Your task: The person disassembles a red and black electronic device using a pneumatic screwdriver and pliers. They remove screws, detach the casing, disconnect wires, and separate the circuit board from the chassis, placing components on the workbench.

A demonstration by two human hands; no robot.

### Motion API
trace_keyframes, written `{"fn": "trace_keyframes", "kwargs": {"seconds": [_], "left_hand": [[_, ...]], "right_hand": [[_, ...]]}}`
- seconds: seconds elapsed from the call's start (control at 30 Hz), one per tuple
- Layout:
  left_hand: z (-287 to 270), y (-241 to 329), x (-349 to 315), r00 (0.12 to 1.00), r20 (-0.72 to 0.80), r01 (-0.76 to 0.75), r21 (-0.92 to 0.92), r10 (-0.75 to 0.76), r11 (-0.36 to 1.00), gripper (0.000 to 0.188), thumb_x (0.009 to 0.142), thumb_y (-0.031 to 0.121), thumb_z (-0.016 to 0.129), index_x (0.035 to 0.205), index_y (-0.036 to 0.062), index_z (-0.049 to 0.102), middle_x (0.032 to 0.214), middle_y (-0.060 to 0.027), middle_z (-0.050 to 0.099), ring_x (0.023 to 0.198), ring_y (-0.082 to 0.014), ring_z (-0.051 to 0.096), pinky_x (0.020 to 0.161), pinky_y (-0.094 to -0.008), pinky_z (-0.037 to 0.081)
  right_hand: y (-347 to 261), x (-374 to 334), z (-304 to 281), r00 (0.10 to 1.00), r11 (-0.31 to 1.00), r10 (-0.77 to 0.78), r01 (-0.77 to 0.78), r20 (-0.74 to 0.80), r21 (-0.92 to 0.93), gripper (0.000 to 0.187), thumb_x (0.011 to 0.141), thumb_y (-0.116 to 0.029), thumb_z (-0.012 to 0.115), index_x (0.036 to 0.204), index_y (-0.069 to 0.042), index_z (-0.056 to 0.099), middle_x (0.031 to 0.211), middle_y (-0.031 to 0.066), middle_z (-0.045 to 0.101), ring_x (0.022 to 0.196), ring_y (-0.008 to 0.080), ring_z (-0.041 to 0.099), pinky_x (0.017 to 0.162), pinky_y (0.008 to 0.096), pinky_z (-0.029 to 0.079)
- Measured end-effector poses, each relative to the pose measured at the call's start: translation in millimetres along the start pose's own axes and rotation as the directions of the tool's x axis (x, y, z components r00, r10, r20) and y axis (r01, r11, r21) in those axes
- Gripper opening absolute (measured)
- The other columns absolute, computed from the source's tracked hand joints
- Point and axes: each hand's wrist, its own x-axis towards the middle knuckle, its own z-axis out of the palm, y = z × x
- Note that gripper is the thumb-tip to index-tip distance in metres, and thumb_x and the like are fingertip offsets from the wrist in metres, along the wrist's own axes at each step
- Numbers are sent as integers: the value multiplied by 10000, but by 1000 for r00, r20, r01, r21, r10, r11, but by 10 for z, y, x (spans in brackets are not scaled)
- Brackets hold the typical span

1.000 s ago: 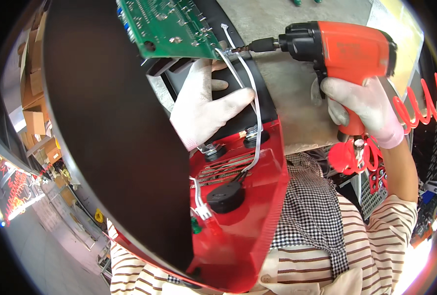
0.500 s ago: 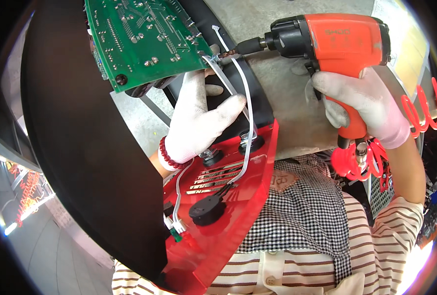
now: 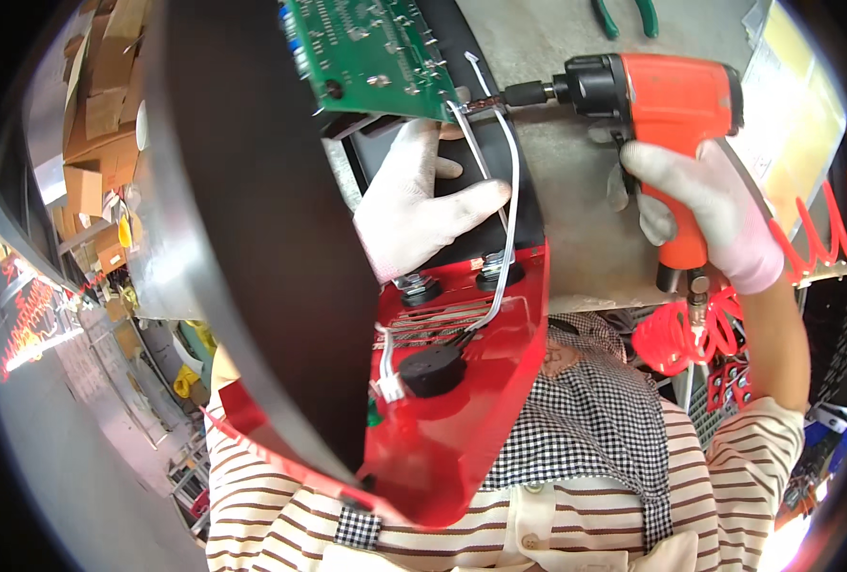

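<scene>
Closest to my eyes, a black panel point(image 3: 261, 191) stands tall on the left, and the red housing point(image 3: 457, 429) slopes beside it, just before my checked apron point(image 3: 586, 419). A round black buzzer point(image 3: 433, 370) sits in the housing, its white wires running up past my left thumb. My left hand point(image 3: 428, 205), gloved, reaches up under the corner of the circuit board point(image 3: 376, 57), thumb spread out to the right; the board hides most of the fingertips, so I can't tell whether they grip anything. My right forearm angles up and my gloved right hand point(image 3: 705, 205) wraps snugly around the orange driver's point(image 3: 686, 100) handle. I hold it level, bit point(image 3: 485, 103) pointing left, right at the board's corner. Farther off, green-handled pliers point(image 3: 624, 19) lie on the grey bench point(image 3: 576, 229).
</scene>
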Motion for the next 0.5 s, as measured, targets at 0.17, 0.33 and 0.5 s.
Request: {"fn": "trace_keyframes", "kwargs": {"seconds": [0.17, 0.33, 0.5], "left_hand": [[86, -81, 141, 988, 34, -153, 207, 149, 966, 941, 847, 307, 817, 1566, 5, 291, 1405, -193, 534, 970, -160, 614, 771, -315, 569], [-30, -27, 267, 978, 166, -116, -79, 128, 990, 664, 851, 292, 820, 1274, -133, 535, 1054, -145, 643, 943, -165, 603, 828, -303, 547], [-471, 118, 19, 932, 130, -252, -440, 339, 862, 711, 981, 212, 698, 1522, -87, 347, 1402, -171, 575, 1294, -218, 556, 1088, -333, 457]], "right_hand": [[152, -96, -48, 988, 971, -153, 150, -2, -188, 322, 979, -161, 600, 1266, -38, 681, 667, 75, 590, 568, 142, 559, 589, 288, 478], [48, -130, 219, 970, 963, 64, 2, -233, 271, 236, 1021, -201, 608, 1169, -17, 627, 709, 18, 553, 562, 123, 500, 535, 291, 410], [-15, -129, 221, 954, 963, 135, -63, -267, 261, 270, 1030, -238, 577, 1148, -9, 658, 714, -14, 571, 574, 80, 492, 542, 268, 407]]}}
